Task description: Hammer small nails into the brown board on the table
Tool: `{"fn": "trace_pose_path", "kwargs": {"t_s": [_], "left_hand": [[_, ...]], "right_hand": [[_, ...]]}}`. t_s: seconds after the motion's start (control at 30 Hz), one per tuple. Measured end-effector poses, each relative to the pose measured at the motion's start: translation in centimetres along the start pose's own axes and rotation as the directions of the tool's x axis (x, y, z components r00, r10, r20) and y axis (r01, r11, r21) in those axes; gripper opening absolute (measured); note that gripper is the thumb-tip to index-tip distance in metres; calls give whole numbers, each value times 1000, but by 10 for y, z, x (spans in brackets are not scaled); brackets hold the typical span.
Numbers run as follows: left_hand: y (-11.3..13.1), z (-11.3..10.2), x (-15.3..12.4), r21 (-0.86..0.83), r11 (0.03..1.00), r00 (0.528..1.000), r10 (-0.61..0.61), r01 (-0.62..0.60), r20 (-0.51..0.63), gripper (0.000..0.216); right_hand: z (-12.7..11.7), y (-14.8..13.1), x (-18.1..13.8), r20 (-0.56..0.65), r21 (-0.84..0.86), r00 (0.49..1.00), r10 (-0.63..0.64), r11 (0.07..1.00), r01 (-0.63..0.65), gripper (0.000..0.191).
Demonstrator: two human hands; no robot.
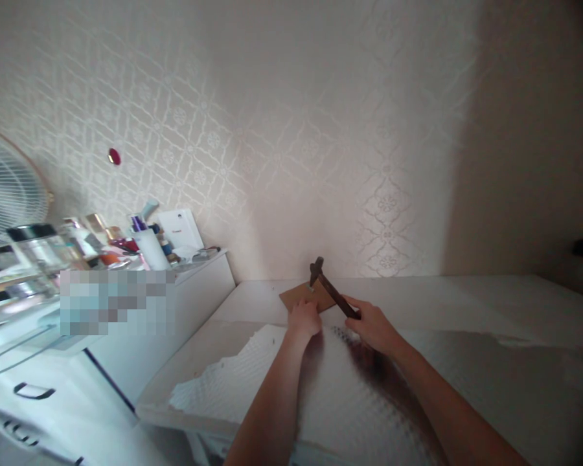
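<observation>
My right hand (372, 327) is closed around the handle of a hammer (337, 294), whose dark metal head points away from me. The hammer head is over a flat brown board (328, 299), which lies on the white tabletop close to the wall. At the board's near edge, my left hand (305, 317) grips it with bent fingers on its top. A small pale spot shows under the hammer head; what it is, I cannot make out.
Silvery textured sheeting (243, 366) covers part of the white table (189, 362). On the left, a white drawer cabinet (194, 307) carries bottles, jars and a white box (181, 230). A fan (10, 184) stands far left. The patterned wall (291, 162) rises behind the table.
</observation>
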State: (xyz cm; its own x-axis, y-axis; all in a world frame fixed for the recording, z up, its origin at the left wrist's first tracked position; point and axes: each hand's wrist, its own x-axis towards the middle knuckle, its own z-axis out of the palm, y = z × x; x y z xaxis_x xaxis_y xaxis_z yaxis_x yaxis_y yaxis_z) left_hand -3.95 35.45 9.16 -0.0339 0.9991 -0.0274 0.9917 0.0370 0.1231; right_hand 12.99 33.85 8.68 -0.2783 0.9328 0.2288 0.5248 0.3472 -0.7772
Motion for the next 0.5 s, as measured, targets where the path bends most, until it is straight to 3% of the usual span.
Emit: {"fn": "trace_pose_path", "kwargs": {"t_s": [0.5], "left_hand": [[0,0,0,19,999,1000,-26,26,2,52]], "right_hand": [[0,1,1,19,-8,999,41,999,-41,68]]}}
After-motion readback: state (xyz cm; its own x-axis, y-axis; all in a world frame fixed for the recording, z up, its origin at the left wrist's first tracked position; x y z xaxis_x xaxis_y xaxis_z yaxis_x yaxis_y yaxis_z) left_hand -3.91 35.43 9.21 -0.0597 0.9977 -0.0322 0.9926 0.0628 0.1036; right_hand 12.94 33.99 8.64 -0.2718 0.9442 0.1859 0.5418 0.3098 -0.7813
